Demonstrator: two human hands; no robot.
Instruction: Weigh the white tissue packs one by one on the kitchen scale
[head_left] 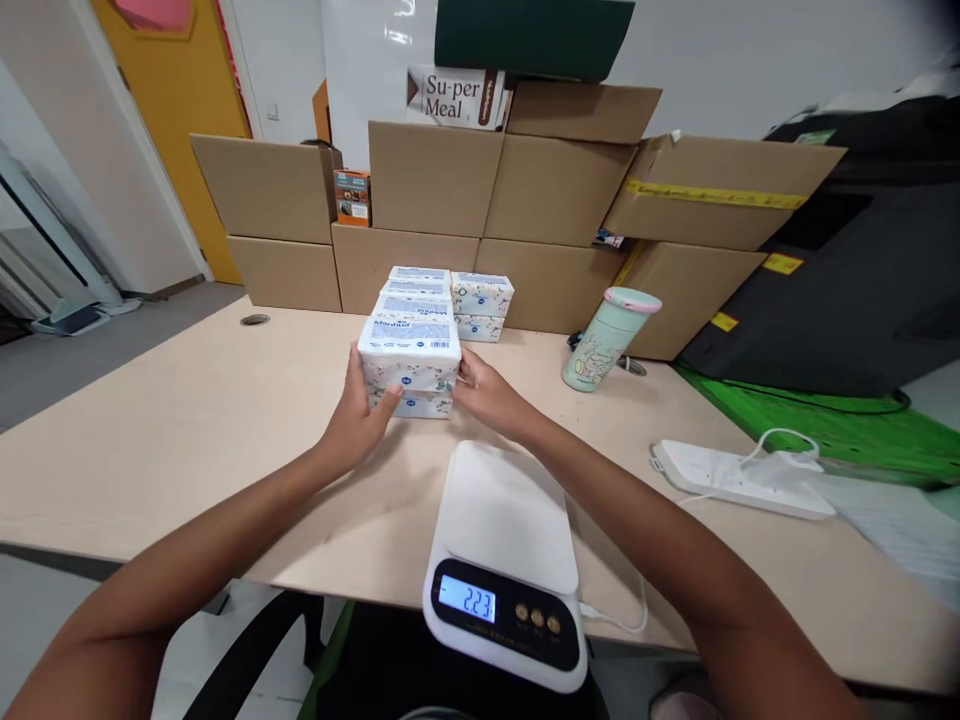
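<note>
Both my hands clasp the nearest white tissue pack (409, 352), which lies on top of another pack in the front stack. My left hand (354, 412) presses its left side with the thumb on the front face. My right hand (487, 393) holds its right end. Behind this stack stand more tissue packs (480, 293), piled two high in rows. A white kitchen scale (504, 520) sits at the table's near edge below my hands; its platform is bare and the lit display reads 223.
Open cardboard boxes (431, 180) line the back of the beige table (180, 430). A pale green tumbler (609, 340) stands to the right. A white power strip (739, 478) with a cable lies further right, beside a green mat (817, 425).
</note>
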